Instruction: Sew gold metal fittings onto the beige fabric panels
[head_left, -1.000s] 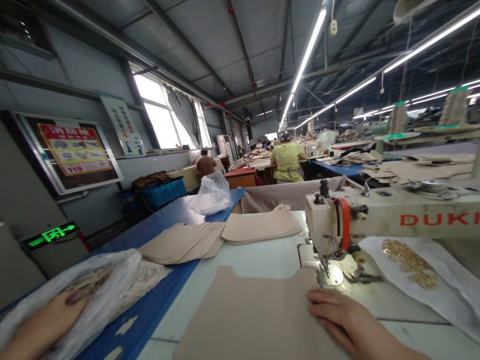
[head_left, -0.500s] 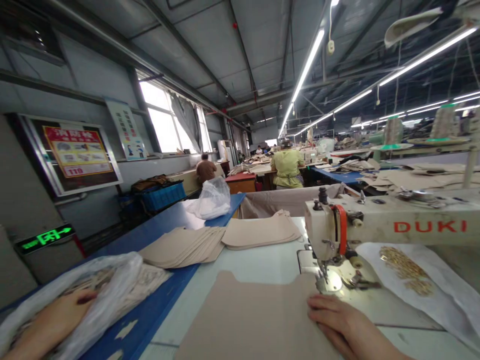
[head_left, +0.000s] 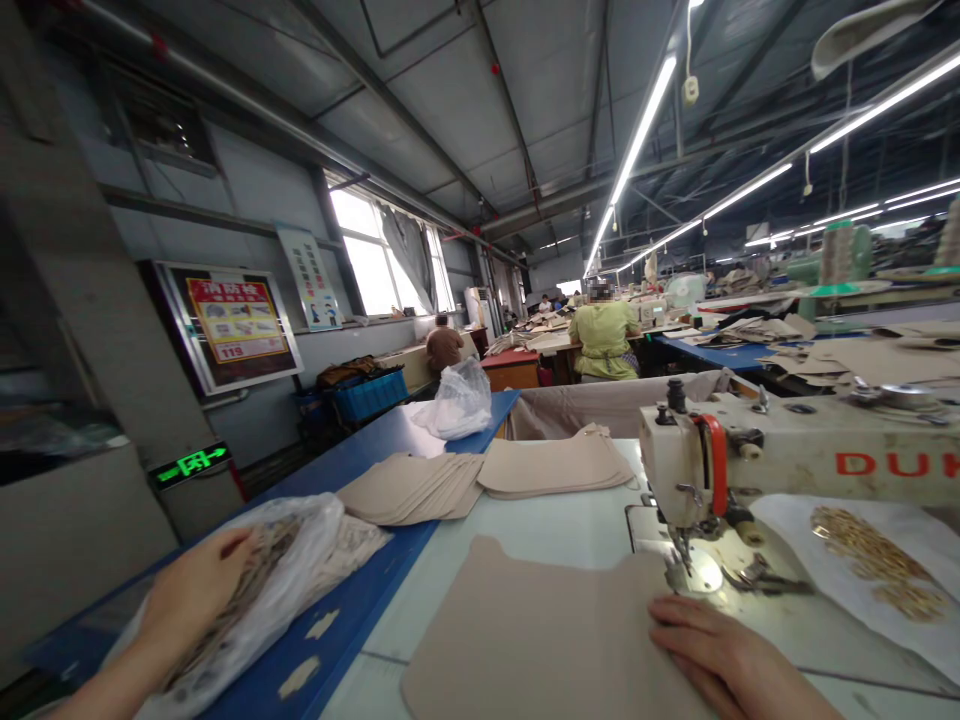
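My left hand (head_left: pixel 206 578) is at the mouth of a clear plastic bag (head_left: pixel 315 545) full of small beige-grey strips (head_left: pixel 266 560). Its fingers curl down against the strips, and the fingertips are hidden, so what they pinch does not show. My right hand (head_left: pixel 712 640) lies flat, fingers stretched, on the right edge of a large beige panel (head_left: pixel 532 630) with a shaped top edge. The panel's upper right corner is close to the needle and presser foot (head_left: pixel 682 555) of a sewing machine (head_left: pixel 780 445).
Two stacks of beige panels, one fanned out (head_left: pixel 412 485) and one neater (head_left: pixel 555 465), lie beyond the panel. Gold-coloured small parts (head_left: pixel 874 560) rest on a white sheet (head_left: pixel 787 515) by the machine. Another plastic bag (head_left: pixel 461 400) sits on the blue table (head_left: pixel 375 610). Co-workers sit farther back.
The view has turned left, so everything appears farther right. My left hand has risen slightly out of the bag's strips. My right hand keeps its place on the panel.
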